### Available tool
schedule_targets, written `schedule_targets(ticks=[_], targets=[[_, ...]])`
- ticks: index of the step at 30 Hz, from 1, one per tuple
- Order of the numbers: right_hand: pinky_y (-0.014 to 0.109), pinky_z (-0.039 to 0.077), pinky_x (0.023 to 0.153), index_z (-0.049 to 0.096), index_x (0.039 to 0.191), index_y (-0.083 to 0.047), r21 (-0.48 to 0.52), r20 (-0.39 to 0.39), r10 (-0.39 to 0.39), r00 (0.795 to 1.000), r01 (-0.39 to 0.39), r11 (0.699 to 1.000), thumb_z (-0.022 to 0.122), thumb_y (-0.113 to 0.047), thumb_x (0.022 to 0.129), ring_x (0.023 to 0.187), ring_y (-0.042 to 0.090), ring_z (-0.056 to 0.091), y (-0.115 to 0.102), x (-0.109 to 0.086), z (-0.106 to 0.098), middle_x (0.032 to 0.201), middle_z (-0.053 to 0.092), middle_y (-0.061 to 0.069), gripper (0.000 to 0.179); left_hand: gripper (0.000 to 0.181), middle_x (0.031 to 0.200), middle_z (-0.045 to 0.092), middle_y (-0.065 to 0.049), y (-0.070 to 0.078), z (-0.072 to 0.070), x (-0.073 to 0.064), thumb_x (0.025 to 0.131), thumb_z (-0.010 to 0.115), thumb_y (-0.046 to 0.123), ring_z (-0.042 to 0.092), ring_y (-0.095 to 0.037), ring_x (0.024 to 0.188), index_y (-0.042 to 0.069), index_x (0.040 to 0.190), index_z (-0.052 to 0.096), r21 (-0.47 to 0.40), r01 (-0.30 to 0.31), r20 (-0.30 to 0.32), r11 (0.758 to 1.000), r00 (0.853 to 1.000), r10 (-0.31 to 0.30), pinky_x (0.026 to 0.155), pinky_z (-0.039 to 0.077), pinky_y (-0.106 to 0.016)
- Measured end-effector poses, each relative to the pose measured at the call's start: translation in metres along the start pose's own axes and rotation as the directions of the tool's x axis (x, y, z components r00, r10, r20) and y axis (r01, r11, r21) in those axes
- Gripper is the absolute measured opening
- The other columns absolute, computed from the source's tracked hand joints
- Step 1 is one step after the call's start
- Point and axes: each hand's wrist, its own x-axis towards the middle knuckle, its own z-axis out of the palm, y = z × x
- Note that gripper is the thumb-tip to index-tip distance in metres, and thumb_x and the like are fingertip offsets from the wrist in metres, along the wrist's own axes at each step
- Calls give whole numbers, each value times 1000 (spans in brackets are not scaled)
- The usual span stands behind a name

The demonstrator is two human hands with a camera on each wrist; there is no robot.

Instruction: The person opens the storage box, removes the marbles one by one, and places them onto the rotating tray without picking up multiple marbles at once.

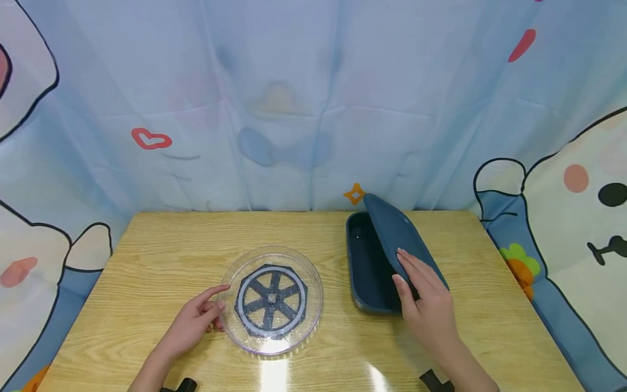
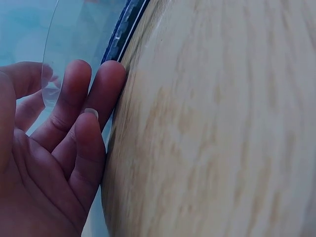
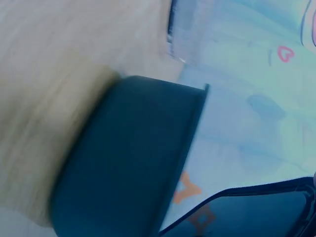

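Observation:
A clear round turntable [image 1: 313, 305] with a dark spoked wheel under its disc stands left of centre in the head view. My left hand [image 1: 193, 324] is at its left rim, the index finger lying over the disc. In the left wrist view the disc's clear edge passes between the fingers [image 2: 74, 84]. To the right stands a dark blue box [image 1: 364, 308], whose side fills much of the right wrist view. Its matching lid [image 1: 406, 239] leans tilted over the box's right side. My right hand [image 1: 428, 302] pinches the lid's near part between thumb and fingers.
The wooden table [image 1: 171, 245] carries both things, with a gap between turntable and box. Behind it hangs a light blue curtain [image 1: 274, 81] printed with cartoon animals, close to the table's far edge and the box.

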Motion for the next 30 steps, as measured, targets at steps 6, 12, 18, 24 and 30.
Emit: schedule_targets(ticks=[6,12,18,24,30], targets=[[8,38,96,64,132,-2,11,-87,156,984,-156,988,66,1,94,117,19,62,1,9,-13,130,64,15,38,44,71,62,-12,-1,-1,1,103,58,22,65,-25,67,11,145,50,23,14,-17,1000,1000,-13,57,49,-26],[5,43,70,66,130,-3,115,-185,387,903,-371,921,58,-5,101,81,-3,57,7,17,-28,118,68,0,30,45,72,62,-13,-1,-1,1,103,57,22,65,-26,67,10,147,48,12,12,-13,1000,1000,-12,57,49,-26],[11,44,92,59,137,-4,252,-208,687,696,-641,725,50,-25,106,109,5,56,18,21,-44,125,63,2,39,46,72,62,-14,0,0,-1,103,58,21,65,-25,67,11,147,48,-7,23,-13,1000,1000,-23,57,49,-27],[12,42,85,69,112,0,664,-258,824,504,-527,531,58,-21,102,102,16,49,46,17,-53,99,56,5,26,47,72,62,-15,1,0,-1,103,57,21,65,-26,66,9,148,47,-16,15,-9,1000,1000,-15,56,49,-27],[18,46,75,59,79,8,870,-255,897,361,-320,376,62,-15,99,82,16,47,75,0,-52,76,45,4,30,46,71,62,-14,0,1,-1,103,57,22,65,-25,66,10,147,48,-8,16,-10,1000,1000,-16,57,49,-27]])
